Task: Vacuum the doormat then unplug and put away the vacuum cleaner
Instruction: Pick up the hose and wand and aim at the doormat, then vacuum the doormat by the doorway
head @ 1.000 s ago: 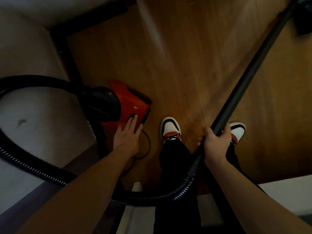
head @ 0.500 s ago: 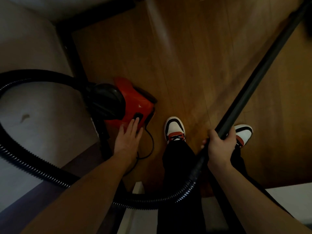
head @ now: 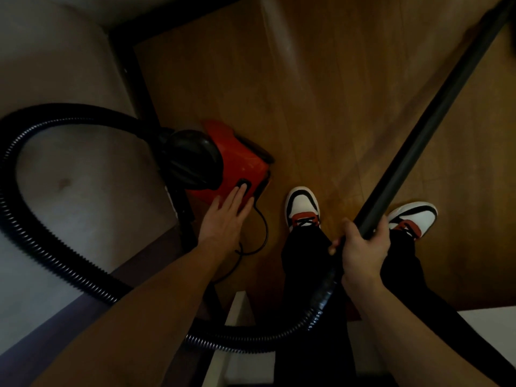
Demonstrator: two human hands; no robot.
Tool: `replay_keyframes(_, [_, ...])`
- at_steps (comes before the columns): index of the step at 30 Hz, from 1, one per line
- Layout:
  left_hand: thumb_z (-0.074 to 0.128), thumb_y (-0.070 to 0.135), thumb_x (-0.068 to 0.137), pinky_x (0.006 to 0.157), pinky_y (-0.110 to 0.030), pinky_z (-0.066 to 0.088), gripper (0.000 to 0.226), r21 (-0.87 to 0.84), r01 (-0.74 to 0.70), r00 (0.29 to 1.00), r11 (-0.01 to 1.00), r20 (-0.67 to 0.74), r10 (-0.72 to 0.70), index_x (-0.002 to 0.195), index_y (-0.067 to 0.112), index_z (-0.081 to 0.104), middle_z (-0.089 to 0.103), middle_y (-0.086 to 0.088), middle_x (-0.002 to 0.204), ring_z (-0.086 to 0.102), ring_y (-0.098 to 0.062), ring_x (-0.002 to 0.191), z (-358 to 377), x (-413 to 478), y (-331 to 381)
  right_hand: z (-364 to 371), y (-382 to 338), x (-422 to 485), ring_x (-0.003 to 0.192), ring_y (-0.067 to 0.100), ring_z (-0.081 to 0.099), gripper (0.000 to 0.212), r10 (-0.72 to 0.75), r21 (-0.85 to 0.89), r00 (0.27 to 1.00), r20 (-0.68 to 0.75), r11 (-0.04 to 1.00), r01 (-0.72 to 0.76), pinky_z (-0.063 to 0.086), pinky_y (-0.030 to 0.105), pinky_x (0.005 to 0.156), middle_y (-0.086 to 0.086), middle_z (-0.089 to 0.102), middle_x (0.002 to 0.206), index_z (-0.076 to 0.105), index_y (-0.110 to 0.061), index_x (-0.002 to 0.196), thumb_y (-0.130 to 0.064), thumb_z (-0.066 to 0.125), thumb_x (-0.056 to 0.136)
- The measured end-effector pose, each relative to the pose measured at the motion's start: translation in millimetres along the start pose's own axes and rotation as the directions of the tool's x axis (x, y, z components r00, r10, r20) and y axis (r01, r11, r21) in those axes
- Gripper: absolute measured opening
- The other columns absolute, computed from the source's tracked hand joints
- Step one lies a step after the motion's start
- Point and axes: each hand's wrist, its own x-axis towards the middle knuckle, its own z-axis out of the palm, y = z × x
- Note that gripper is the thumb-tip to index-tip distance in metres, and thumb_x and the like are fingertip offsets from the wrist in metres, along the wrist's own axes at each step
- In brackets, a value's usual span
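A small red canister vacuum cleaner (head: 237,166) with a rounded black front dome is seen from above on a brown wood-plank floor (head: 321,93), set against the dark baseboard at the foot of a pale wall (head: 55,65) on the left. The left hand (head: 226,219) is laid flat and spread on the rear of the red body, its extended fingertips (head: 242,187) resting on a dark oblong button (head: 243,183) recessed in the casing; nothing is gripped by it. A thin black power cord (head: 261,230) is shown leaving the rear of the body and looping on the floor just beside the left wrist. A ribbed black flexible hose (head: 42,247) is seen emerging from the black dome, sweeping wide to the left over the wall area, passing under the left forearm and rising to the right hand (head: 363,247). The right hand is closed firmly around the lower end of a long, straight black rigid wand (head: 435,115), which extends diagonally to the upper right corner, where its far end is cut off by the frame edge. Two white, black and red sneakers (head: 303,208) below black trousers are seen standing on the floor, one on each side of the wand, the nearer one just beside the vacuum cleaner. The doormat cannot be identified in this view.
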Motion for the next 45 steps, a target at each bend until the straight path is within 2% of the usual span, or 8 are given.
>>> replay_keyframes(6, [0.041,0.051,0.098,0.121,-0.050,0.014,0.093,0.004,0.000,1.000,1.000,0.003,0.000,0.153,0.015,-0.025,-0.036,-0.021,0.156,-0.016,-0.031,0.152,0,1,3,5,-2,-5,0.040,0.012,0.050,0.037,-0.004,-0.010,1.000,0.011,1.000,0.004,0.046,0.030,0.040,0.005,0.047,0.073,0.047,-0.030,0.115,0.000,0.058,0.096])
replay_keyframes(21, [0.036,0.061,0.091,0.124,-0.045,0.007,0.097,-0.197,-0.096,0.995,0.976,-0.043,0.089,0.154,0.013,-0.022,-0.034,-0.017,0.157,-0.015,-0.028,0.152,8,2,-15,11,3,0,0.043,0.012,0.052,0.045,-0.002,0.021,1.000,-0.002,1.000,0.002,0.047,0.029,0.041,-0.005,0.052,0.060,0.045,-0.014,0.136,-0.001,0.058,0.095])
replay_keyframes(27, [0.038,0.066,0.091,0.123,-0.051,0.000,0.100,-0.138,-0.072,0.996,0.988,0.046,0.078,0.150,0.023,-0.031,-0.041,-0.018,0.153,-0.023,-0.029,0.150,2,5,-15,12,5,1,0.044,0.014,0.052,0.042,0.006,0.026,1.000,-0.006,1.000,-0.006,0.047,0.030,0.041,-0.006,0.052,0.058,0.046,-0.013,0.133,-0.001,0.058,0.095])
replay_keyframes(32, [0.043,0.058,0.090,0.123,-0.052,0.001,0.097,-0.383,-0.047,0.999,0.923,-0.035,0.036,0.154,0.029,-0.024,-0.031,-0.012,0.161,-0.017,-0.026,0.152,-42,-11,10,7,-11,-8,0.043,0.014,0.051,0.037,0.006,0.029,1.000,0.007,1.000,-0.006,0.045,0.029,0.040,-0.007,0.052,0.056,0.048,-0.010,0.128,0.001,0.057,0.095])
replay_keyframes(35, [0.045,0.054,0.095,0.123,-0.047,0.013,0.085,-0.697,-0.025,0.995,0.717,-0.083,-0.047,0.158,0.029,-0.006,-0.015,-0.005,0.166,-0.004,-0.026,0.154,-92,-20,34,0,-29,-15,0.045,0.014,0.053,0.025,0.024,0.020,0.999,0.022,1.000,-0.025,0.047,0.030,0.042,0.003,0.050,0.066,0.049,-0.012,0.117,0.000,0.056,0.096])
replay_keyframes(38, [0.045,0.046,0.100,0.117,-0.039,0.028,0.063,-0.975,0.090,0.991,0.203,0.067,-0.116,0.156,0.025,0.023,0.014,-0.004,0.164,0.025,-0.025,0.148,-145,-25,58,-11,-44,-15,0.061,0.022,0.061,0.017,0.023,-0.022,0.999,0.027,1.000,-0.022,0.051,0.033,0.052,0.006,0.057,0.075,0.053,-0.011,0.109,-0.007,0.062,0.095])
replay_keyframes(41, [0.045,0.052,0.097,0.108,-0.046,0.044,0.052,-0.951,0.177,0.984,-0.254,0.173,0.039,0.145,0.033,0.041,0.046,0.001,0.144,0.050,-0.023,0.129,-195,-34,79,-25,-59,-12,0.085,0.019,0.068,0.023,0.046,-0.102,0.998,0.048,0.994,-0.041,0.054,0.030,0.068,0.005,0.067,0.097,0.057,-0.021,0.110,-0.026,0.070,0.093])
replay_keyframes(45, [0.040,0.050,0.101,0.102,-0.044,0.050,0.038,-0.904,0.200,0.971,-0.379,0.131,0.200,0.133,0.031,0.050,0.061,0.003,0.124,0.060,-0.018,0.116,-249,-42,96,-43,-77,-3,0.093,0.018,0.072,0.041,0.110,-0.194,0.986,0.123,0.977,-0.085,0.061,0.045,0.080,-0.002,0.072,0.105,0.061,-0.031,0.119,-0.056,0.058,0.087])
